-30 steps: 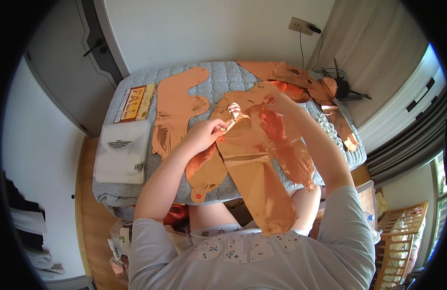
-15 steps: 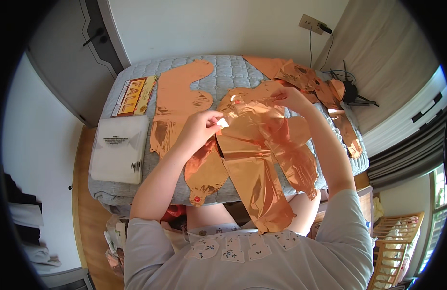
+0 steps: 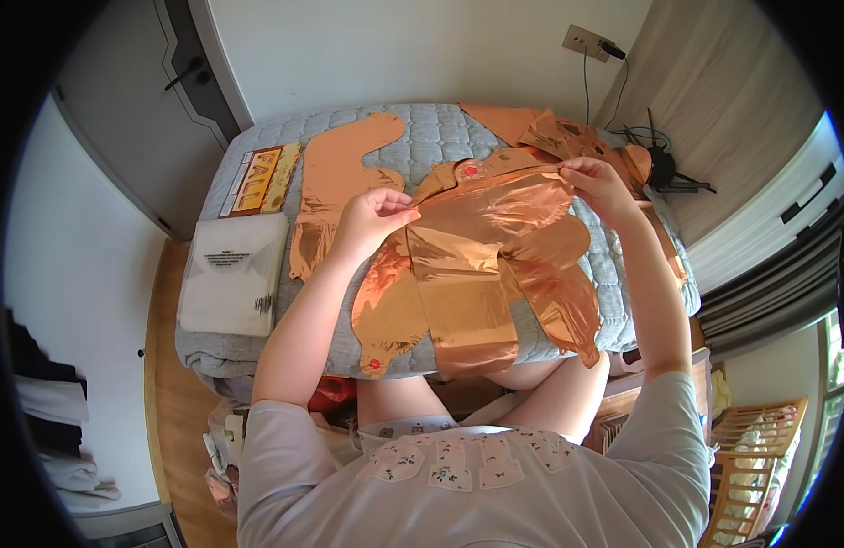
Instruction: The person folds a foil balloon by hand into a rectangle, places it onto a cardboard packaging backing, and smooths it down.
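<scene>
I hold a flat, shiny copper foil balloon (image 3: 495, 247) spread out above a grey quilted bed (image 3: 440, 137). My left hand (image 3: 376, 219) pinches its left edge. My right hand (image 3: 597, 183) pinches its upper right corner. The foil hangs down toward my lap in several long lobes. Beneath it lies another copper foil balloon (image 3: 390, 320) with a small red spot at its lower tip.
A further copper foil shape (image 3: 344, 178) lies flat on the bed's left part, and more foil pieces (image 3: 554, 132) sit at the far right. A printed card packet (image 3: 257, 178) and a white plastic bag (image 3: 230, 283) rest at the bed's left edge. A wall socket with cable (image 3: 591, 41) is beyond.
My hands have moved apart, the right one out to the right, spreading the foil balloon wide. One second ago both hands were close together at its top.
</scene>
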A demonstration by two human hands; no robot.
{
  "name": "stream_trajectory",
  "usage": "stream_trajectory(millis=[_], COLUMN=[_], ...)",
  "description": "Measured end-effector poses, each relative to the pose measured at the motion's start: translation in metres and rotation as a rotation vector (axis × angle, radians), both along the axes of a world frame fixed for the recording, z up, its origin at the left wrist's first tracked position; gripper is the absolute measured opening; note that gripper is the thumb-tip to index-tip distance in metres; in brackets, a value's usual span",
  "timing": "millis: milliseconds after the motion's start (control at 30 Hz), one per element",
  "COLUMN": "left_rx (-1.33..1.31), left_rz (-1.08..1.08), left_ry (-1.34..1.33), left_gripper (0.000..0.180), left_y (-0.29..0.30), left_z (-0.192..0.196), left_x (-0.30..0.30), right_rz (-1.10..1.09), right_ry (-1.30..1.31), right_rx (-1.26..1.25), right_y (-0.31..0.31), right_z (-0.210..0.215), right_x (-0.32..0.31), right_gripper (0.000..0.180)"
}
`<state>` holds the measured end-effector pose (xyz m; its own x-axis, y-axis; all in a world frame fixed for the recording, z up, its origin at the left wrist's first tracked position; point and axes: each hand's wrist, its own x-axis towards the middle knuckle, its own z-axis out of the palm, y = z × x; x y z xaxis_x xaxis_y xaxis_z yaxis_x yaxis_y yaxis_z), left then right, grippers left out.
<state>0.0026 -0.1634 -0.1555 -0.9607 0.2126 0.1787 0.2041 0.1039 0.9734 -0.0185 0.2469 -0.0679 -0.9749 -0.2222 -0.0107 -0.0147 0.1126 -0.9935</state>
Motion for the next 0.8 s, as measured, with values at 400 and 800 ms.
stream_trajectory(millis=[400,800], left_rx=[0.116,0.331], left_rz=[-0.148,-0.237], left_ry=[0.135,0.284], left_gripper=[0.016,0.012], left_y=[0.01,0.027], left_z=[0.016,0.045], left_x=[0.022,0.095], right_rz=[-0.16,-0.183], right_ry=[0.263,0.287], right_rx=[0.082,0.059], right_y=[0.011,0.017], right_z=[0.035,0.086], right_x=[0.068,0.188], right_gripper=[0.011,0.008])
